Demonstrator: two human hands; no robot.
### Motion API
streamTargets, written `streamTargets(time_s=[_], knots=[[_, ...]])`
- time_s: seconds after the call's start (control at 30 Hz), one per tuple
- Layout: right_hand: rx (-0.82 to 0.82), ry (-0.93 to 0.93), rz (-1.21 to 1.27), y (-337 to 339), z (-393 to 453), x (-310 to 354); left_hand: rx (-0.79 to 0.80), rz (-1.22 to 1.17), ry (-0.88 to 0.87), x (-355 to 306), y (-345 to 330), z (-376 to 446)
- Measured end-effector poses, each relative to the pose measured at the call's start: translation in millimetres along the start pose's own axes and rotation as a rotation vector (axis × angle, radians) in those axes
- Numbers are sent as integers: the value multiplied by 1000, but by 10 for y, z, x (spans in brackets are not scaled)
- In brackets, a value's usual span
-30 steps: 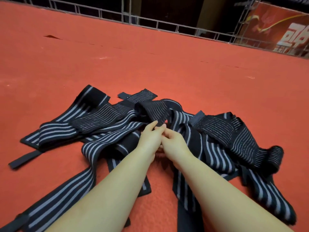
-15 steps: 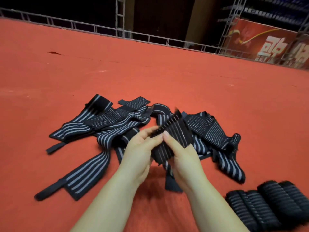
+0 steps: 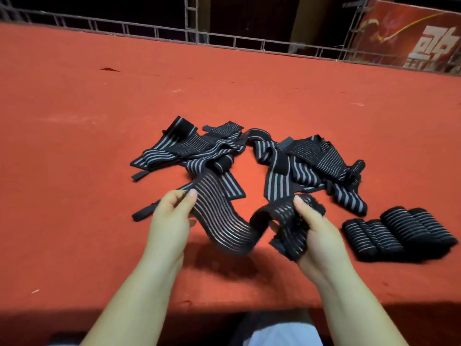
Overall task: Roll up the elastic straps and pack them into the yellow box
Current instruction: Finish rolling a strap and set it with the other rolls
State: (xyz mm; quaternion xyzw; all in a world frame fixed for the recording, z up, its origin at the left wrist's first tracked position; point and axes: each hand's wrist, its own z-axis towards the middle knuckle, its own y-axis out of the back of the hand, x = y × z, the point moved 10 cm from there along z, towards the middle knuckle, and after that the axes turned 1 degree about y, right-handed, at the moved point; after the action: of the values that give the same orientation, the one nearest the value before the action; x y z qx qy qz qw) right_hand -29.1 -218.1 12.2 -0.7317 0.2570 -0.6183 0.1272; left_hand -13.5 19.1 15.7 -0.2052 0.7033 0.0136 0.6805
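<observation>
left hand (image 3: pixel 169 216): thumb and fingers pinching one end of the strap (image 3: pixel 224 221) | right hand (image 3: pixel 314 231): curled around its other, bunched end | strap sags mid-frame above the table (image 3: pixel 74 171)

The elastic strap (image 3: pixel 224 221) I hold is thin woven cloth, matt black with pale ribbed lines, fuzzy at one end. The red table cover (image 3: pixel 249 83) looks like matt felt. Metal railing (image 3: pixel 224 38) behind.

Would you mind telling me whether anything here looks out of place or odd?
The unrolled straps lie tangled in a heap on the red table, unlike the rolled straps set side by side at right. No yellow box is in view.
</observation>
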Motion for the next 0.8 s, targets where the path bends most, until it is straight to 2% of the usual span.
streamTargets(time_s=[0.07,0.13,0.17,0.23,0.27,0.3,0.37,0.4,0.43,0.53,0.67,0.8], knots=[[-48,11,-77,88,-29,63,-138,-61,-31,12,283,54],[-72,43,-135,139,-53,93,-301,13,-66,4,625,54],[-82,58,-166,141,-68,88,-369,97,-94,-27,750,25],[-87,55,-214,89,-101,12,-409,357,-232,-172,781,-100],[-83,32,-223,40,-116,-54,-296,430,-327,-237,604,-179],[-73,-4,-207,-39,-149,-118,-106,456,-369,-253,337,-259],[-9,-88,-104,-242,-224,-235,356,523,-392,-166,-290,-533],[46,-135,-42,-363,-268,-278,515,639,-442,-107,-524,-688],[108,-176,13,-480,-315,-308,583,760,-514,-59,-649,-771],[223,-207,67,-642,-382,-318,497,802,-619,-80,-664,-757],[199,-186,114,-594,-392,-253,443,716,-643,-91,-606,-743],[264,-127,-34,-592,-389,-263,199,675,-673,-250,-352,-630]])
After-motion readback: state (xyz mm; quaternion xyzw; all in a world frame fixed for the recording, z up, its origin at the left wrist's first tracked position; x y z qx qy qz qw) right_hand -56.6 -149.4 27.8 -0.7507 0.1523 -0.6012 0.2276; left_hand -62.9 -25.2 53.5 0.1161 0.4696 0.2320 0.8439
